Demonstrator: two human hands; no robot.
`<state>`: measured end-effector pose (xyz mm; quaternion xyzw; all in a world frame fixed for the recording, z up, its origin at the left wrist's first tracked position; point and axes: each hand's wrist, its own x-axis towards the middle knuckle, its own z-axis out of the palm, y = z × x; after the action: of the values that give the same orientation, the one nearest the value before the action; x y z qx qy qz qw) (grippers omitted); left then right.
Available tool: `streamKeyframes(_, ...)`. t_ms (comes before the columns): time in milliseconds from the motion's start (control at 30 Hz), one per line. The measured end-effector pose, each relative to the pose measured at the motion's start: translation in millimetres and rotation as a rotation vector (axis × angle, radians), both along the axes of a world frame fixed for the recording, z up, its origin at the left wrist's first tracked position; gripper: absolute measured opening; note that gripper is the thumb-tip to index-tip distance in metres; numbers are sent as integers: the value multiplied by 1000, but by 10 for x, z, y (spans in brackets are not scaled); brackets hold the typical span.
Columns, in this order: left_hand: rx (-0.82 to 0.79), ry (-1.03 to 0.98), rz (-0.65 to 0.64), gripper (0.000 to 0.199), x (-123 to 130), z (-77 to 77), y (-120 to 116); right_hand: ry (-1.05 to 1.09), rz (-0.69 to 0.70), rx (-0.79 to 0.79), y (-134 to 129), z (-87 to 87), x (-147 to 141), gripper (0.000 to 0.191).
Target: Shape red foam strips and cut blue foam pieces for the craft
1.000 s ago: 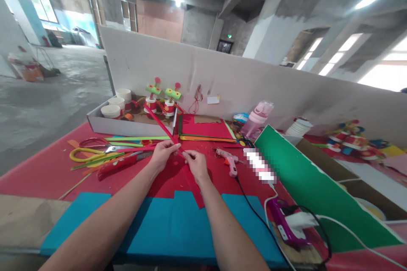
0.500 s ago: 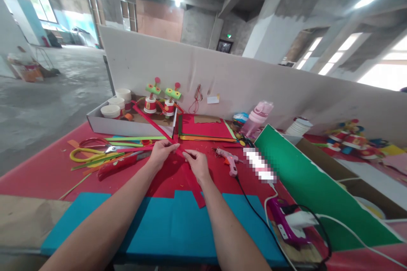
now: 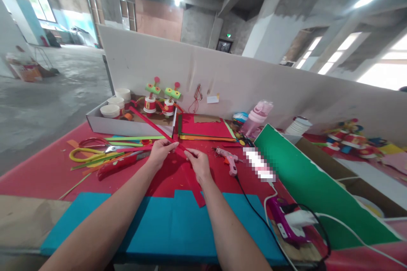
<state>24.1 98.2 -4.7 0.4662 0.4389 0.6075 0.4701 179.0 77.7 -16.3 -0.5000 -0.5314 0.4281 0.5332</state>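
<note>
A long red paper strip (image 3: 152, 123) slants from the upper left down between my hands, above the red tabletop (image 3: 44, 156). My left hand (image 3: 162, 152) pinches the strip near its middle. On the right, my right hand (image 3: 197, 163) pinches red paper a short distance away. A further length of red strip (image 3: 194, 186) runs down from the hands to the blue sheets (image 3: 171, 233). Whether the two lengths are one piece, I cannot tell.
Scissors (image 3: 85, 154), paper strips and a red tool (image 3: 119, 165) lie left. Behind stands a tray (image 3: 127, 127) with cups and paper figures. To the right are a glue gun (image 3: 229, 161), pink bottle (image 3: 257, 116), green board (image 3: 318, 194) and purple power strip (image 3: 286, 222) with cables.
The upper end of the red strip has swung slightly down and left. My right hand has shifted a little to the right; my left hand has barely moved.
</note>
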Motion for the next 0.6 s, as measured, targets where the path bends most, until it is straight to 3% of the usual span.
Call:
streamKeyframes(433,-21,-37,25,34,-15,1,-1,-23,7,23,48,-82,39,34)
streamKeyframes(600,-15,-88,33,33,-9,6,-3,-66,33,35,19,-39,25,34)
